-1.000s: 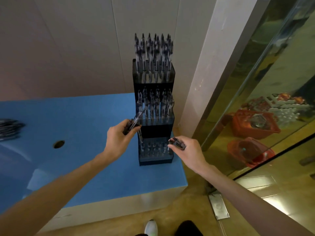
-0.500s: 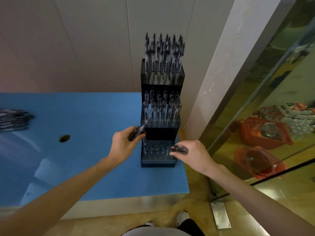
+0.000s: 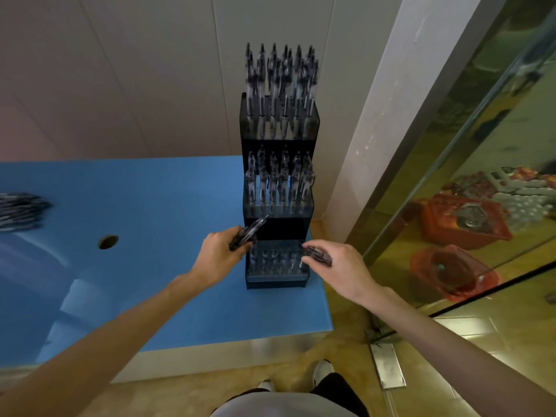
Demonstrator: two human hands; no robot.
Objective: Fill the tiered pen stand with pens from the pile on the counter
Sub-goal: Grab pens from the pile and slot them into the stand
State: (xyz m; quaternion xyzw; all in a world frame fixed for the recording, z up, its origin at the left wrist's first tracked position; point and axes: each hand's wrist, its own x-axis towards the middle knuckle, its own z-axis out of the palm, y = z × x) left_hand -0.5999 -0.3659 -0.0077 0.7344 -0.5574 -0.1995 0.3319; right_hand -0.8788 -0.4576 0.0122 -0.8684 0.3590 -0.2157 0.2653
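A black tiered pen stand (image 3: 278,279) stands on the blue counter (image 3: 150,206) near its right end. Its top and middle tiers are packed with upright clear pens (image 3: 279,85). The bottom tier shows rows of holes, and whether pens sit in them is too blurred to tell. My left hand (image 3: 219,255) grips a small bunch of pens (image 3: 249,231) just left of the bottom tier. My right hand (image 3: 337,266) pinches a pen (image 3: 316,254) over the bottom tier's right side. The pen pile (image 3: 21,209) lies blurred at the counter's far left.
A round hole (image 3: 107,242) is cut in the counter left of the stand. A pale wall panel and pillar (image 3: 376,115) rise behind and right of the stand. A glass partition (image 3: 481,145) on the right shows red baskets (image 3: 460,221) behind it.
Both hands stay by the bottom tier; my right hand has edged over its right side with its pen. The view has swung slightly left and down.
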